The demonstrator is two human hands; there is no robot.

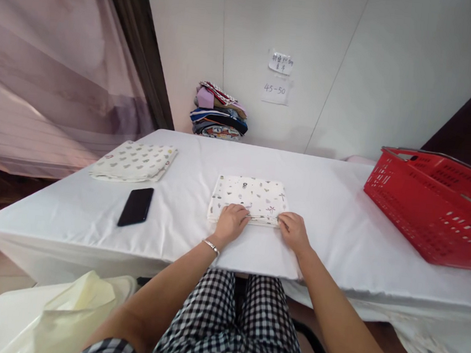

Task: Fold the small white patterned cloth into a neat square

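Note:
A folded white cloth [250, 194] with small printed figures lies flat on the table in front of me. At its near edge, toward the left, my left hand [231, 223] has its fingers closed on the layers. A silver bracelet [211, 247] circles that wrist. My right hand [294, 231] pinches the near right corner of the same cloth. The folded layers show along the edge between both hands.
A second folded cloth [137, 161] with leaf-like prints lies at the table's left, behind a black phone [136, 207]. A red basket [436, 207] stands on the right. Piled fabrics [219, 114] rest against the wall beyond the white-covered table [328, 207].

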